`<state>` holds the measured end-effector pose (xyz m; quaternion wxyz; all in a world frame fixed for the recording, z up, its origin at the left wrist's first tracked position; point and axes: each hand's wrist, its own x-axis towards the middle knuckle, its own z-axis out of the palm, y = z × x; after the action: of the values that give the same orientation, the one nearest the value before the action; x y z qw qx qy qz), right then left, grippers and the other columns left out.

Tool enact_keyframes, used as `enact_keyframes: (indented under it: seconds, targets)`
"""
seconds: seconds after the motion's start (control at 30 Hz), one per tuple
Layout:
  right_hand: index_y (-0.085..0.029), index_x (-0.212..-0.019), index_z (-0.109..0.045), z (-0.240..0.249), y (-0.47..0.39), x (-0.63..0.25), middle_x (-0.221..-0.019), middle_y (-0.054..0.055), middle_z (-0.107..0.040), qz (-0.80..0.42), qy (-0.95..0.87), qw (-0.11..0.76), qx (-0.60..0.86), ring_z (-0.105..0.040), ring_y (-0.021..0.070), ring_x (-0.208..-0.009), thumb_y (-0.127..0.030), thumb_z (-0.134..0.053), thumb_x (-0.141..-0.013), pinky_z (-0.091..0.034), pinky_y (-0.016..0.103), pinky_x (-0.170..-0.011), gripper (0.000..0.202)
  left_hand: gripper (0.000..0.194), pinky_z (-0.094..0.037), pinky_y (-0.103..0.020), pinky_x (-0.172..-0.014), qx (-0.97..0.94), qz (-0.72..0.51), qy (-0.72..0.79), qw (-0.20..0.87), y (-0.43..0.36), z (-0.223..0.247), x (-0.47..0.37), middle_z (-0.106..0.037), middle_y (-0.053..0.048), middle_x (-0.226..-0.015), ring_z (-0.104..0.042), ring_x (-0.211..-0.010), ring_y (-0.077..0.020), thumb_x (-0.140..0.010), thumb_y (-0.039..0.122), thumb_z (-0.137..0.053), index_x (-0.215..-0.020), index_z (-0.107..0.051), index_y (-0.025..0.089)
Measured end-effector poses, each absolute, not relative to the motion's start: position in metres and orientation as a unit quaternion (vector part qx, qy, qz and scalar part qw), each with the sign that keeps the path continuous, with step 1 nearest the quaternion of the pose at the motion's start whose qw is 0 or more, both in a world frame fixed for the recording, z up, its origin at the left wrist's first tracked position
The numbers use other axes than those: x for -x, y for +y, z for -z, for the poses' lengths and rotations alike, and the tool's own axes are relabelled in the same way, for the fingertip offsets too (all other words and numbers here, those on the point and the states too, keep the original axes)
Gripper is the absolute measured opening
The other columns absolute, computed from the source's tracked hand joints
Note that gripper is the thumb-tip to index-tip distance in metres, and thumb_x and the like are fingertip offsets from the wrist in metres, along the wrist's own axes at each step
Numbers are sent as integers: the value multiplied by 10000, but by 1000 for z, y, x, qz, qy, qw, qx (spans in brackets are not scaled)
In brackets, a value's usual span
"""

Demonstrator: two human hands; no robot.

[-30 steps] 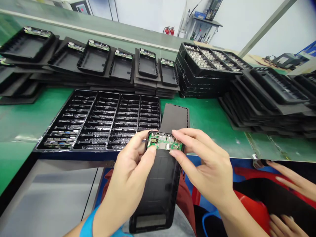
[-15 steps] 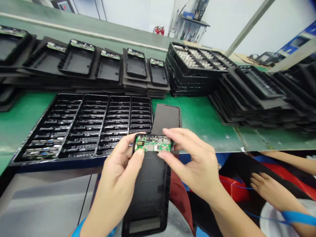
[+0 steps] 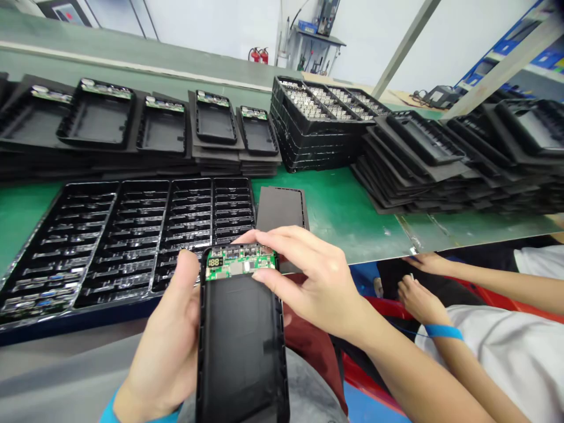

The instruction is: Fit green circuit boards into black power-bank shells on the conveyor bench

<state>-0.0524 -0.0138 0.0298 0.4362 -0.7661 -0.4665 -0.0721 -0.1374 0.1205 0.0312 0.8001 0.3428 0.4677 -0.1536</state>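
Note:
A black plastic casing [image 3: 242, 346], shaped like a power bank's half shell, is held in front of my body, its open side facing up. At its top end sits a green circuit board [image 3: 240, 261] with a small digit display. My left hand [image 3: 163, 341] supports the casing from the left, thumb raised beside the edge and fingers hidden behind. My right hand [image 3: 312, 276] pinches the upper right corner, its thumb at the board's lower edge and its fingers over the top rim. Behind the hands, a dark flat-topped casing [image 3: 279, 208] lies on the bench.
A black compartment tray [image 3: 110, 314] with some boards is at left on the green bench [image 3: 326, 194]. Casings with boards [image 3: 215, 120] sit on dark sheets behind. Stacked trays [image 3: 308, 141] of small metallic parts and piled casings [image 3: 427, 141] stand right. A co-worker's hands [image 3: 423, 299] are at right.
My left thumb has lifted off the board and moved to the casing's left side. The casing has moved left and nearer, while my right hand keeps its pinch. The camera view has turned right.

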Motion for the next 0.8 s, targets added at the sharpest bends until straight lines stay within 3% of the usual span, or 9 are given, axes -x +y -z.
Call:
enact_keyframes:
  seconds: [0.07, 0.13, 0.23, 0.3, 0.43, 0.6, 0.8]
  targets:
    - [-168, -1125, -572, -30, -13, 53, -1053, 60, -644, 87, -463, 409, 782, -584, 163, -980, -184, -573, -838, -507, 305, -868, 288, 746, -548, -452, -601, -324, 165, 443, 820, 119, -31, 137, -709, -87, -657, -672, -621, -274, -562, 836, -393, -777, -714, 199]
    - [-172, -1091, -598, -31, -12, 55, -1059, 71, -626, 137, -465, 361, 797, -563, 178, -978, -185, -553, -849, -508, 322, -836, 246, 667, -551, -399, -597, -316, 144, 388, 854, 118, -29, 137, -705, -50, -635, -672, -625, -241, -637, 794, -399, -813, -707, 229]
    - [-160, -924, -650, -32, -9, 57, -926, 72, -641, 229, -496, 286, 787, -564, 170, -847, -131, -528, -852, -512, 303, -712, 144, 489, -547, -338, -625, -305, 98, 327, 889, 117, -28, 136, -699, -3, -638, -678, -701, -212, -746, 673, -432, -881, -686, 277]
    - [-151, -843, -653, -33, -7, 58, -822, 68, -651, 253, -518, 252, 777, -565, 165, -753, -126, -523, -854, -506, 296, -649, 132, 468, -544, -329, -633, -311, 78, 333, 887, 117, -27, 136, -690, 4, -628, -677, -728, -209, -757, 656, -437, -917, -676, 287]
    - [-124, -796, -655, -34, -3, 59, -754, 70, -659, 251, -524, 249, 775, -583, 165, -703, -146, -548, -853, -500, 291, -609, 124, 517, -533, -315, -565, -322, 81, 363, 871, 116, -27, 137, -681, 0, -616, -659, -639, -197, -711, 698, -468, -891, -683, 263]
    - [-123, -733, -659, -34, 2, 61, -696, 69, -653, 254, -528, 234, 776, -595, 172, -689, -108, -537, -849, -505, 293, -614, 169, 334, -517, -197, -553, -275, 28, 374, 885, 114, -23, 138, -688, 69, -666, -617, -590, -95, -733, 586, -570, -768, -683, 274]
    - [-112, -784, -649, -35, 7, 64, -787, 92, -656, 209, -525, 215, 797, -574, 188, -751, -107, -498, -860, -512, 310, -676, 169, 463, -539, -309, -713, -244, 59, 246, 936, 113, -23, 138, -696, -10, -879, -644, -858, -199, -841, 572, -399, -1068, -637, 248]
